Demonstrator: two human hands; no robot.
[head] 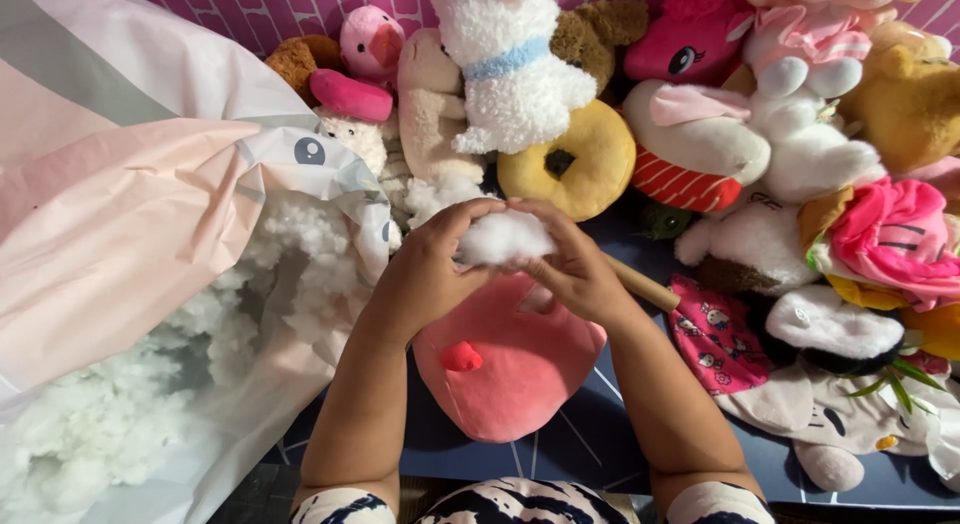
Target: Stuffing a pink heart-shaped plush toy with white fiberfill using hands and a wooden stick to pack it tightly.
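Observation:
A pink plush toy (505,369) with a small red nub on its front lies on a dark blue mat (590,439) just before me. Above its top edge, my left hand (425,274) and my right hand (575,269) together pinch a clump of white stuffing (503,238). Both hands curl around the fluff from either side, fingertips touching it. A wooden stick (642,284) pokes out from behind my right wrist.
A large pink and white plastic bag (130,234) full of white stuffing (120,414) lies open at the left. Several plush toys crowd the back and right, among them a yellow doughnut (575,164), a white fluffy animal (510,74) and flat unstuffed toy skins (830,404).

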